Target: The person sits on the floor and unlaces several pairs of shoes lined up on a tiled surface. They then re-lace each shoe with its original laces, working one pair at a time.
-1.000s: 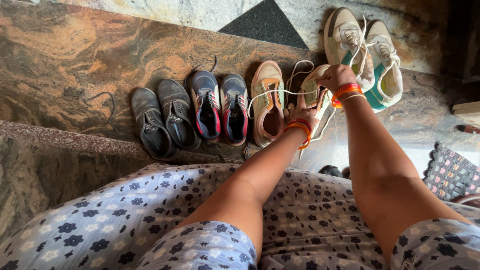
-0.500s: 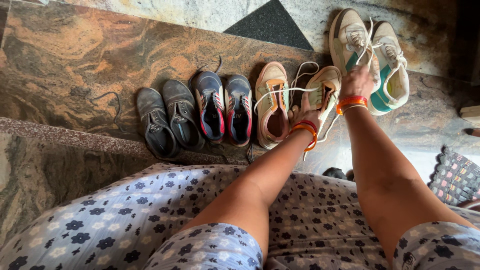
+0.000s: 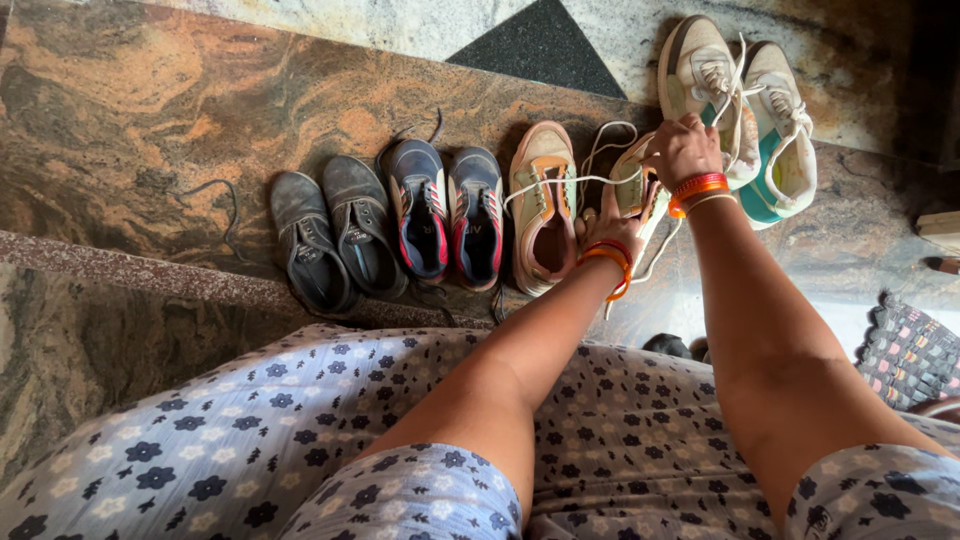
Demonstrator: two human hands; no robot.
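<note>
A beige sneaker (image 3: 637,185) lies half hidden under both my hands. My left hand (image 3: 607,228), with orange bangles at the wrist, holds the shoe's near side. My right hand (image 3: 683,148) grips its far end where the white lace (image 3: 560,182) comes out. The lace runs taut to the left across the matching peach sneaker (image 3: 542,205), which stands beside it with its opening up.
A row of shoes stands on the brown marble floor (image 3: 150,100): a grey pair (image 3: 330,235), a navy and red pair (image 3: 450,210), and a white and teal pair (image 3: 745,110) at far right. A woven mat (image 3: 910,350) lies at right. My flowered dress fills the foreground.
The view has shifted slightly. My right hand has dropped lower onto the beige sneaker, and both hands stay on it with the lace pulled taut.
</note>
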